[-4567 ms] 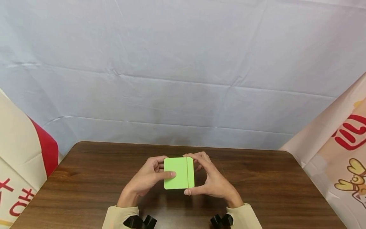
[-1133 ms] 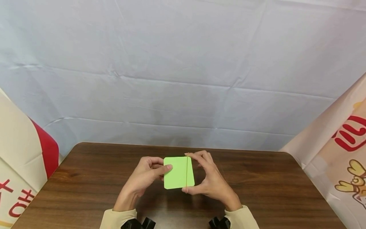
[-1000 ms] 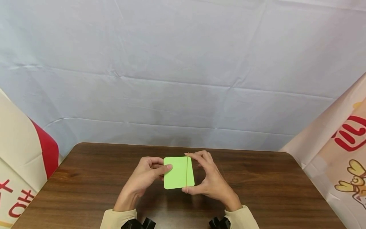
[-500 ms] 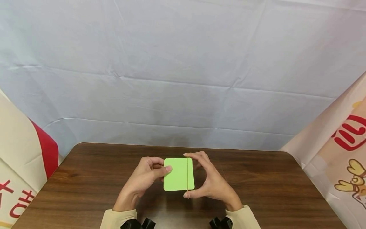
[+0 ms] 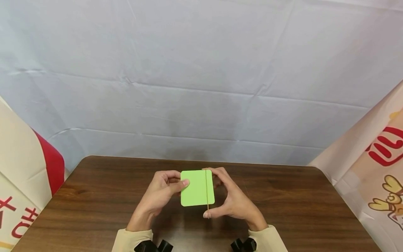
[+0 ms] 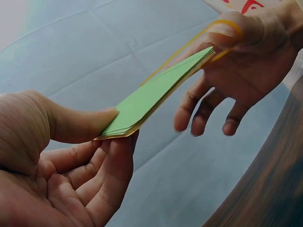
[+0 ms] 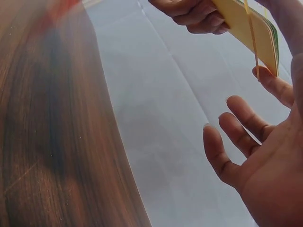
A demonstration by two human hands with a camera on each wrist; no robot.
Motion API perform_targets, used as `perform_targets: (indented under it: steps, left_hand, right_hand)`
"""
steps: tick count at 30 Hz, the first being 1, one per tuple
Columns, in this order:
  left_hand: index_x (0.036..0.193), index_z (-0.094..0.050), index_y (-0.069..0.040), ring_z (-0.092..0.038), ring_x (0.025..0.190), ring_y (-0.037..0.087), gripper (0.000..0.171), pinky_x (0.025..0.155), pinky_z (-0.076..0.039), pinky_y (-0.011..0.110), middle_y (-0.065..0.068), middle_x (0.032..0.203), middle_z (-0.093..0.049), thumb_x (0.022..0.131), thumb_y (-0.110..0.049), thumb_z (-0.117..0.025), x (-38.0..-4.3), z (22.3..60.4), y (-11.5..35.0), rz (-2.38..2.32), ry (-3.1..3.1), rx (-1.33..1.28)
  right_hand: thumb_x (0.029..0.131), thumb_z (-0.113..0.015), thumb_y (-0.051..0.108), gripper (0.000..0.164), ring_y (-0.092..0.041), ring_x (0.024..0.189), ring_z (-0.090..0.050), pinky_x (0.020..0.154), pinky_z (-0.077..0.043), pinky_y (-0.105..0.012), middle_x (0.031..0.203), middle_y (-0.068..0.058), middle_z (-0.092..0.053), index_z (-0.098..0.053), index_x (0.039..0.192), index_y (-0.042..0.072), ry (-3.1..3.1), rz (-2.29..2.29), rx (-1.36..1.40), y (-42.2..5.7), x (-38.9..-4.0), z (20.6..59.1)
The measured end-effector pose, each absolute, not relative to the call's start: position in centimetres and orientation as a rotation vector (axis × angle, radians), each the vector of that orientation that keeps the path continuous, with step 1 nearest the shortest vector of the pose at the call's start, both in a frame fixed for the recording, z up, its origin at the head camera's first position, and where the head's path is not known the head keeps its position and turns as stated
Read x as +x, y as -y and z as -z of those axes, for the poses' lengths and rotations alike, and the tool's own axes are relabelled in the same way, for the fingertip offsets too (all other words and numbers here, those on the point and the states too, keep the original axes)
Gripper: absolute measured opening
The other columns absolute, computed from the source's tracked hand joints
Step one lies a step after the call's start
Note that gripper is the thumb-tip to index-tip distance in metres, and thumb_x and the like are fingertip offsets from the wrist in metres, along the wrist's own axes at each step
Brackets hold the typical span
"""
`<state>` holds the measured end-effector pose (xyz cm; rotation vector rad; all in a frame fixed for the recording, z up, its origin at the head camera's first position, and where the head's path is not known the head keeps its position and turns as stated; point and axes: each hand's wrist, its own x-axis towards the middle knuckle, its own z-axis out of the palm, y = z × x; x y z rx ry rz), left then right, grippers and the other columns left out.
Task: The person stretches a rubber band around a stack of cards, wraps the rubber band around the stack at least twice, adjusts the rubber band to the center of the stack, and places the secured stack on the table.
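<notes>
My left hand [image 5: 162, 192] pinches a thin stack of square, round-cornered cards [image 5: 195, 189] by its left edge, thumb on top and fingers beneath. The top card is light green; the underside [image 7: 244, 23] shows yellow in the right wrist view. An orange-yellow rubber band [image 5: 206, 185] runs across the stack near its right side. My right hand [image 5: 234, 201] holds this band stretched between thumb and index finger. It loops round the thumb in the left wrist view and catches on the index fingertip in the right wrist view. The other right fingers spread loosely.
Below the hands lies a dark wood-grain table [image 5: 104, 196] with rounded far corners. A pale grey-blue cloth [image 5: 189, 87] hangs behind it. Printed cloths flank it at left [image 5: 22, 168] and right [image 5: 374, 175]. Black wrist mounts [image 5: 244, 245] sit at both cuffs.
The stack has risen slightly over the last half second. The right thumb now stands further below the stack's near edge, pulling the band out there. Earlier, the left thumb reached further across the top card.
</notes>
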<state>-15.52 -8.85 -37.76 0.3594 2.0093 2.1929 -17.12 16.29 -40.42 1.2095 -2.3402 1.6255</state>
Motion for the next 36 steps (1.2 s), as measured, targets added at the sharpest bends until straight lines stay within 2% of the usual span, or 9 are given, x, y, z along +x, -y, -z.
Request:
perform_targets:
  steps: [4, 10, 15, 19, 27, 30, 32, 36]
  left_hand:
    - [0.104, -0.064, 0.019, -0.065, 0.072, 0.013, 0.022, 0.068, -0.054, 0.029, 0.011, 0.082, -0.07, 0.092, 0.001, -0.07, -15.5, 37.9, 8.6, -2.216, -2.006, 0.354]
    - [0.103, -0.064, 0.02, -0.065, 0.071, 0.013, 0.021, 0.066, -0.054, 0.027, 0.011, 0.081, -0.069, 0.091, 0.004, -0.07, -15.5, 37.9, 8.2, -2.321, -1.987, 0.289]
    - [0.1, -0.066, 0.019, -0.065, 0.07, 0.014, 0.016, 0.066, -0.054, 0.026, 0.011, 0.079, -0.068, 0.089, 0.007, -0.07, -15.6, 37.9, 7.9, -2.447, -1.995, 0.151]
    - [0.102, -0.066, 0.018, -0.066, 0.071, 0.014, 0.016, 0.065, -0.055, 0.028, 0.01, 0.08, -0.07, 0.09, 0.008, -0.069, -15.8, 37.8, 7.8, -2.547, -1.974, 0.02]
    - [0.103, -0.065, 0.016, -0.066, 0.069, 0.011, 0.014, 0.061, -0.055, 0.024, 0.005, 0.079, -0.07, 0.092, 0.007, -0.068, -16.1, 37.7, 8.2, -2.776, -1.805, -0.18]
    - [0.102, -0.066, 0.013, -0.067, 0.07, 0.011, 0.011, 0.06, -0.055, 0.023, 0.004, 0.08, -0.069, 0.093, 0.007, -0.068, -16.2, 37.7, 8.4, -2.844, -1.72, -0.258]
    - [0.102, -0.066, 0.012, -0.066, 0.07, 0.011, 0.01, 0.06, -0.054, 0.023, 0.005, 0.081, -0.068, 0.093, 0.007, -0.067, -16.3, 37.8, 8.5, -2.874, -1.668, -0.299]
    - [0.107, -0.063, 0.014, -0.067, 0.072, 0.012, 0.016, 0.063, -0.056, 0.024, 0.006, 0.086, -0.067, 0.094, 0.007, -0.067, -16.4, 37.9, 8.4, -2.909, -1.583, -0.331]
  right_hand:
    - [0.064, -0.098, 0.017, 0.1, -0.028, 0.11, -0.05, 0.091, -0.048, -0.038, 0.133, -0.008, -0.046, -0.045, 0.148, 0.01, 2.322, -1.709, 1.222, -16.3, -17.2, 40.4]
    - [0.065, -0.096, 0.008, 0.094, -0.024, 0.12, -0.05, 0.096, -0.048, -0.035, 0.135, -0.011, -0.046, -0.048, 0.146, 0.012, 2.295, -1.765, 1.276, -16.1, -17.1, 40.4]
    - [0.069, -0.095, 0.016, 0.087, -0.021, 0.115, -0.048, 0.092, -0.046, -0.034, 0.13, -0.008, -0.049, -0.052, 0.144, 0.014, 2.32, -1.686, 1.292, -16.0, -17.0, 40.5]
    - [0.071, -0.094, 0.022, 0.082, -0.023, 0.114, -0.047, 0.09, -0.046, -0.039, 0.127, -0.005, -0.05, -0.055, 0.143, 0.016, 2.353, -1.592, 1.323, -15.9, -16.9, 40.5]
    - [0.078, -0.089, 0.026, 0.042, -0.023, 0.116, -0.046, 0.099, -0.041, -0.042, 0.122, -0.003, -0.051, -0.075, 0.117, 0.024, 2.413, -1.488, 1.414, -15.5, -16.3, 40.0]
    - [0.084, -0.085, 0.035, 0.031, -0.022, 0.115, -0.046, 0.096, -0.042, -0.042, 0.121, -0.003, -0.053, -0.079, 0.111, 0.022, 2.334, -1.459, 1.501, -15.4, -16.2, 39.6]
    - [0.088, -0.079, 0.044, 0.034, -0.022, 0.113, -0.047, 0.092, -0.044, -0.039, 0.12, -0.004, -0.053, -0.08, 0.111, 0.019, 2.256, -1.467, 1.558, -15.2, -16.2, 39.4]
    - [0.091, -0.063, 0.058, 0.053, -0.025, 0.107, -0.05, 0.083, -0.048, -0.036, 0.117, -0.007, -0.053, -0.079, 0.114, 0.013, 2.074, -1.474, 1.621, -14.6, -16.2, 39.2]
